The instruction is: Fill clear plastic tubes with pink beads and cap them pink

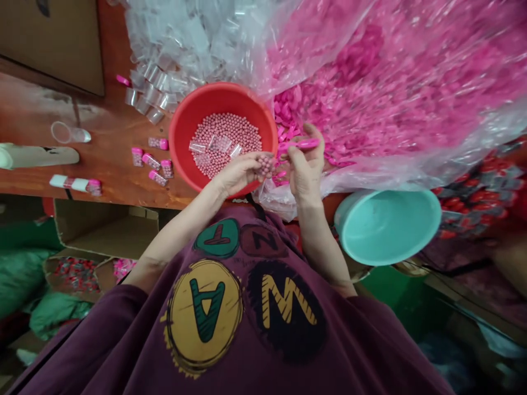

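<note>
Left hand (241, 174) closed around bead-filled vial (265, 164), at near rim of red bowl (181, 126). Right hand (304, 167) pinches pink cap (302, 144) just beside vial, over bag (370, 164) of caps. Teal bowl (387, 227) near right forearm.

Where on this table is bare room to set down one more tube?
Bare wood lies between the clear cup and the filled tubes left of the red bowl. Right of the bowl it is crowded: the bag of pink caps covers the wood.
</note>
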A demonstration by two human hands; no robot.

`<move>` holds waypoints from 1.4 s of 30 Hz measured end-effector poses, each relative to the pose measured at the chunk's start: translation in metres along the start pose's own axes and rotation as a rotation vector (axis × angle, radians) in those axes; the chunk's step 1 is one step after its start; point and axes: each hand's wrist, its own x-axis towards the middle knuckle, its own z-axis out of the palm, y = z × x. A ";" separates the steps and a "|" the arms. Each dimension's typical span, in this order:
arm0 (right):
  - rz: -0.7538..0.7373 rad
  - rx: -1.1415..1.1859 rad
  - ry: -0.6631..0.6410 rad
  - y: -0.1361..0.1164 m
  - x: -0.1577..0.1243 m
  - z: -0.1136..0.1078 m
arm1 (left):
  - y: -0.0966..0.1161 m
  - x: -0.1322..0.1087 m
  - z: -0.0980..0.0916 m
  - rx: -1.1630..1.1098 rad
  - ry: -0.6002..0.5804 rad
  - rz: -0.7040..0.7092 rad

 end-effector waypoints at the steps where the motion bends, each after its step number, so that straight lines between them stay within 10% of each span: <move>1: 0.005 0.040 0.032 -0.011 -0.001 0.006 | 0.001 0.001 0.003 0.000 0.000 0.018; 14: -0.037 -0.107 0.067 -0.064 -0.020 -0.001 | 0.012 -0.015 0.001 -0.201 -0.153 0.110; 36: -0.275 -0.396 -0.051 -0.082 -0.015 0.019 | 0.025 -0.023 -0.006 -0.027 -0.004 0.292; 42: -0.025 -0.239 -0.104 -0.077 -0.013 0.025 | 0.016 -0.028 -0.010 -0.033 -0.088 0.205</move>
